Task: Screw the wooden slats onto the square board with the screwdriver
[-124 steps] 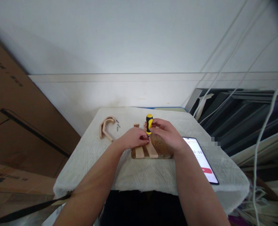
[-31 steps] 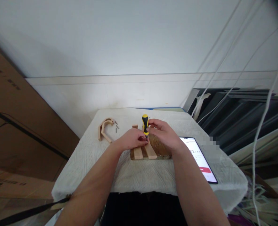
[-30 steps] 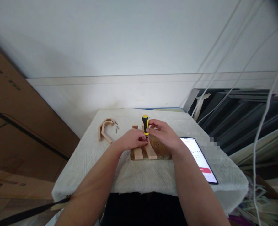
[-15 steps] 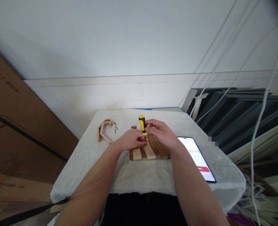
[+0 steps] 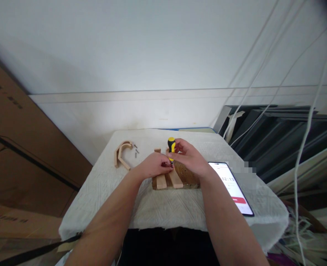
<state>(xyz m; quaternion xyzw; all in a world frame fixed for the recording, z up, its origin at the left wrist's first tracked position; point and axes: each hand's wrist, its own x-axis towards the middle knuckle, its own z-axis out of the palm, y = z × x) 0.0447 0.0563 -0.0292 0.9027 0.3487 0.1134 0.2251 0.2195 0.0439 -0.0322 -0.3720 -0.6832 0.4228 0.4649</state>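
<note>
- Right hand (image 5: 188,159) had its fingers clamped round the screwdriver (image 5: 171,144). The tool stood upright, with the yellow-black handle top showing above the knuckles.
- The screwdriver stood over the far left part of the wooden slat piece (image 5: 169,180), near the middle of the table (image 5: 180,212). Its shaft and tip were mostly hidden between the two hands.
- Left hand (image 5: 154,168) had its fingers pinched together right at the tip. I couldn't make out what, if anything, sat between them: too small and covered.
- The right hand covered the far side of the slat piece. I only saw two pale slats and a darker speckled board at the near side.
- A small wooden block (image 5: 157,150) poked out just behind the left hand, partly hidden.
- The phone (image 5: 233,187) lay right of the slat piece, near the table's right edge, with its screen lit. I could read timer digits; the rest was blurred. A patch beyond it was pixelated.
- A curved wooden part (image 5: 121,155) and a few screws (image 5: 136,151) lay at the far left, well apart from both hands.
- The table was cloth-covered, and its near edge dropped off under my forearms. Its far edge ran close to the wall.
- Open cloth: the strip between the slat piece and the near edge, plus the near left corner.
- Cardboard boxes (image 5: 19,133) stood to the left. Dark panels (image 5: 291,136) and hanging cables (image 5: 304,155) crowded the right. All were cut off by the frame.
</note>
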